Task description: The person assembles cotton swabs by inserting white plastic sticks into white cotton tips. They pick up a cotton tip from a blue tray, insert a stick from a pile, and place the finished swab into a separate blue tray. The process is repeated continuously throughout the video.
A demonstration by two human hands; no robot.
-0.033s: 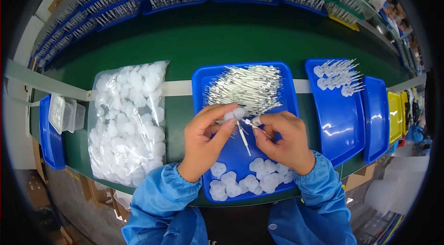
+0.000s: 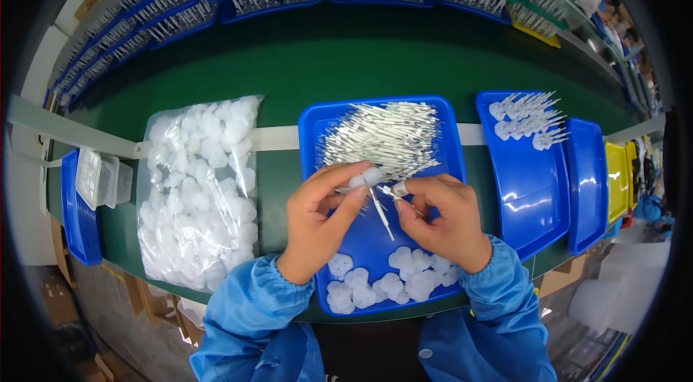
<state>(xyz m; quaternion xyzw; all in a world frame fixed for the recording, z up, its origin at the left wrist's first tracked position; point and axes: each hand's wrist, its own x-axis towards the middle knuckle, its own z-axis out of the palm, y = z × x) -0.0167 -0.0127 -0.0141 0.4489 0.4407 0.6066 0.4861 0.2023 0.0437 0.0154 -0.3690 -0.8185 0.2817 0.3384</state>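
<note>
My left hand (image 2: 323,212) is closed, pinching a translucent white plastic disc (image 2: 371,177) between thumb and fingers. A thin white rod (image 2: 380,214) slants down from the disc, its lower end free. Just to the right, my right hand (image 2: 445,217) is closed on thin white rods (image 2: 390,193) whose ends stick out toward the disc. Its fingers hide how many there are. Both hands are above a blue tray (image 2: 462,165). A dense heap of white rods (image 2: 386,137) fills the tray's far part, and loose white discs (image 2: 419,275) lie along its near part.
A clear bag of white discs (image 2: 198,194) lies at left, beside clear plastic boxes (image 2: 105,176). At right, a second blue tray (image 2: 530,202) holds rods with discs attached (image 2: 530,119). Racked trays of rods (image 2: 274,0) line the far side of the green table (image 2: 289,57).
The slanting rod's lower end has shifted slightly to the right. Both hands have stayed almost in place.
</note>
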